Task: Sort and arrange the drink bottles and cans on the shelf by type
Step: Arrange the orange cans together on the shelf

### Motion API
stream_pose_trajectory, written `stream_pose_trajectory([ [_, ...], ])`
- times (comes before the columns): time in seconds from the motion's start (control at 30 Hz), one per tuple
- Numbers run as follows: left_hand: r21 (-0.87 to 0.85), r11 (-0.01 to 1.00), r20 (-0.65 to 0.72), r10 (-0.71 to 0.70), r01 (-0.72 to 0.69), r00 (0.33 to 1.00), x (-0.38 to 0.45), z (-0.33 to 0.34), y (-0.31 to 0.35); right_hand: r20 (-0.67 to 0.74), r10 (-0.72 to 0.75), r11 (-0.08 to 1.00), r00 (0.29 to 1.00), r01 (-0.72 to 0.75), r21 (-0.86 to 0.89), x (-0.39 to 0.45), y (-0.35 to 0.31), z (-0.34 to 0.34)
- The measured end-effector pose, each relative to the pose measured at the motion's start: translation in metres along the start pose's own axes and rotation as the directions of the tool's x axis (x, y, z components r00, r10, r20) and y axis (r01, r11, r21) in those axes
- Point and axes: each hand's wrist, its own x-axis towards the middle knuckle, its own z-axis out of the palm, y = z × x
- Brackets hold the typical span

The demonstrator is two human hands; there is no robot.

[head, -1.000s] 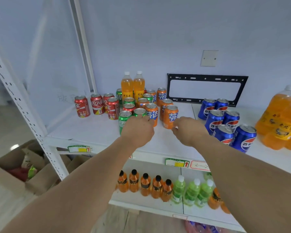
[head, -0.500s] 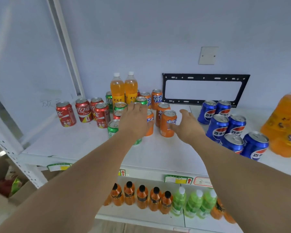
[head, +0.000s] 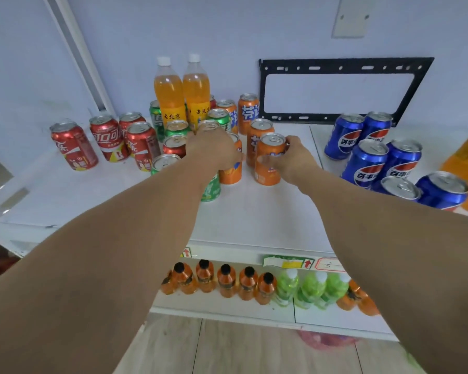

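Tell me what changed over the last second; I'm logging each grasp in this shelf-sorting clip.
Both hands reached forward into the mixed cluster. The right hand closed round the front orange can, which it had not touched before. The left hand moved onto the neighbouring orange can; its grip is hidden. No can has visibly shifted; the red cans and blue cans stand as before.

Glossy metal cans [head: 269,160] and clear smooth plastic bottles [head: 169,90] stand on a matt white shelf [head: 254,217].

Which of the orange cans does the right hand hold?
The front orange can, nearest the blue cans: the right hand wraps its side. The other orange cans stand behind or left.
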Motion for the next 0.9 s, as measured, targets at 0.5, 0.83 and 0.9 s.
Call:
stream_pose_trajectory([
  [0.5, -0.409, 0.896, -0.292, 0.05, -0.172, 0.955, -0.046, -0.028, 0.003, -0.13, -0.049, 0.991, 0.99, 0.064, 0.114, -0.076, 0.012, -0.018],
  [0.83, -0.924, 0.35, -0.151, 0.038, -0.155, 0.988, -0.153, -0.037, -0.016, -0.196, -0.049, 0.963, 0.979, 0.098, 0.251, -0.182, 0.014, -0.052],
  [0.9, -0.97, 0.221, -0.086, 0.081, -0.102, 0.993, -0.169, -0.03, -0.021, -0.201, -0.042, 0.947, 0.979, 0.104, 0.305, -0.191, 0.019, -0.056],
])
